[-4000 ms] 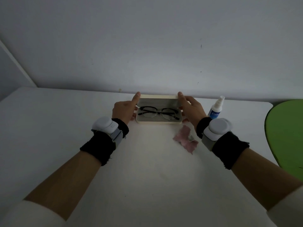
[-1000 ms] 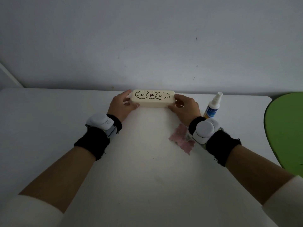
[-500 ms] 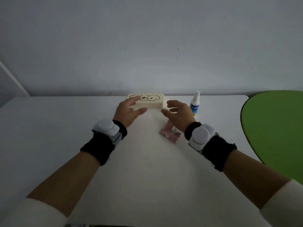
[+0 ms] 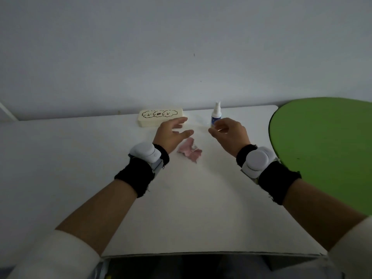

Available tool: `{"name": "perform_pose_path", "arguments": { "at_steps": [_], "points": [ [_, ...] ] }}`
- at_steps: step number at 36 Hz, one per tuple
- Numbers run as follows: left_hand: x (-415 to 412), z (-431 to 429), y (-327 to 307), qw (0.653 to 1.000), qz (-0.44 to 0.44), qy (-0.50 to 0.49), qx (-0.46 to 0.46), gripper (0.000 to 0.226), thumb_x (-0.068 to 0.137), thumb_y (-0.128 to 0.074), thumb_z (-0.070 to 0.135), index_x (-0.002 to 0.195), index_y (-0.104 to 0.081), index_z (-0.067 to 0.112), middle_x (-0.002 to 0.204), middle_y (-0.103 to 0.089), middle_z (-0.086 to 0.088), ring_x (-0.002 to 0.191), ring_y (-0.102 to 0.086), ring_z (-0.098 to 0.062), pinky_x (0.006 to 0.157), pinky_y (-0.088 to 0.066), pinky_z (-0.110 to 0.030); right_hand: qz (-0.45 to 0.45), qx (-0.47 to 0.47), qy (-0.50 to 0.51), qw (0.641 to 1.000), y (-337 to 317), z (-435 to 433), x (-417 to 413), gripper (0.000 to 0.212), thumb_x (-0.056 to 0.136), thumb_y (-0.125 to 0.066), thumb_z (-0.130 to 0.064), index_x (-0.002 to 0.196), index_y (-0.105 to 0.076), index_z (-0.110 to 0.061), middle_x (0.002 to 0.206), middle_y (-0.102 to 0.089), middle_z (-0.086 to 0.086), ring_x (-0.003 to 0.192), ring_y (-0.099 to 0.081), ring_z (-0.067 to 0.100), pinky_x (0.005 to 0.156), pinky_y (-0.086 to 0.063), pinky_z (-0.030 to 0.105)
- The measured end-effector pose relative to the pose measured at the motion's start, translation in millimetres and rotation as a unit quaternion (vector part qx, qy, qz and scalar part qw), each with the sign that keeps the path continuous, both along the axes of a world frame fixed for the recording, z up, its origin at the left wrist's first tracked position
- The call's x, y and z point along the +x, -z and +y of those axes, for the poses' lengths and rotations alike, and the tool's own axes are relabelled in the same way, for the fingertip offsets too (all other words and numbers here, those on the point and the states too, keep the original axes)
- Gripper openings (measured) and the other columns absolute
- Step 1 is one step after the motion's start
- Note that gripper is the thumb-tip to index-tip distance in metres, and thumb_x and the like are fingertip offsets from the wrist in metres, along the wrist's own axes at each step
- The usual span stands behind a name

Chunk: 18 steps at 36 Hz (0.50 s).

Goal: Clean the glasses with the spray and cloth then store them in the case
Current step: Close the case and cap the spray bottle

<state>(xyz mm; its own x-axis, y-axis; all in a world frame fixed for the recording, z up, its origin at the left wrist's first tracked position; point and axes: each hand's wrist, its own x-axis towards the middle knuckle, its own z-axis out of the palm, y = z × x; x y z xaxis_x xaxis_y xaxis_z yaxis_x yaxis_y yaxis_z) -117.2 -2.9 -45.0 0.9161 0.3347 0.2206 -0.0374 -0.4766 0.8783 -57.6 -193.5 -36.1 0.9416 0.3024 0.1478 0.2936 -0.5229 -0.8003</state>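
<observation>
With the case (image 4: 160, 117) apparently shut at the far counter (image 4: 80, 158), both hands' fingers (image 4: 182, 133) hover spread and empty; withdraw without nudging it.

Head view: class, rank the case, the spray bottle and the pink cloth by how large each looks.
1. Case, clearly largest.
2. Pink cloth.
3. Spray bottle, partly hidden; the closer cloth makes this order unsure.

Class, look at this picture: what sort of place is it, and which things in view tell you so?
Probably a plain indoor work table set up for a small chore: a bare white tabletop against a blank wall, with only a closed glasses case, a spray bottle and a pink cloth on it.
</observation>
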Motion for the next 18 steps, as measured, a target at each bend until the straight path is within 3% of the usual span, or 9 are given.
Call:
{"name": "perform_pose_path", "arguments": {
  "at_steps": [6, 10, 15, 18],
  "points": [
    [8, -15, 1, 1.0, 0.003, 0.011, -0.016, 0.045, 0.082, -0.075, 0.017, 0.125, -0.062, 0.012, 0.126, -0.063, 0.0, 0.111, -0.06, -0.014, 0.095, -0.051, -0.031, 0.01, 0.025, 0.028, 0.999, 4, -12, 9, 0.034, 0.085, -0.072, -0.032, 0.111, -0.059, -0.014, 0.104, -0.068, 0.001, 0.089, -0.064, 0.017, 0.081, -0.052, 0.032],
    [16, -19, 2, 1.0, 0.008, 0.011, -0.023, 0.044, 0.083, -0.073, 0.013, 0.125, -0.062, 0.01, 0.127, -0.063, -0.002, 0.113, -0.06, -0.017, 0.097, -0.051, -0.034, 0.03, 0.048, 0.029, 0.998, 8, -13, 17, 0.046, 0.085, -0.072, -0.033, 0.124, -0.053, -0.017, 0.109, -0.063, -0.001, 0.08, -0.063, 0.011, 0.064, -0.046, 0.018],
    [25, -20, 4, 1.0, 0.006, 0.012, -0.027, 0.042, 0.084, -0.071, 0.012, 0.125, -0.062, 0.009, 0.127, -0.063, -0.002, 0.113, -0.06, -0.017, 0.094, -0.051, -0.03, 0.031, 0.044, 0.022, 0.998, 11, -11, 27, 0.056, 0.085, -0.072, -0.033, 0.135, -0.05, -0.02, 0.118, -0.062, 0.001, 0.097, -0.062, 0.016, 0.083, -0.05, 0.029],
    [33, -20, 9, 1.0, 0.008, 0.01, -0.025, 0.041, 0.085, -0.071, 0.012, 0.125, -0.063, 0.011, 0.126, -0.063, -0.001, 0.112, -0.06, -0.015, 0.092, -0.051, -0.027, 0.03, 0.04, 0.01, 0.999, 15, -8, 33, 0.059, 0.085, -0.072, -0.035, 0.138, -0.049, -0.022, 0.121, -0.061, -0.001, 0.102, -0.06, 0.016, 0.083, -0.046, 0.025]
  ]
}}
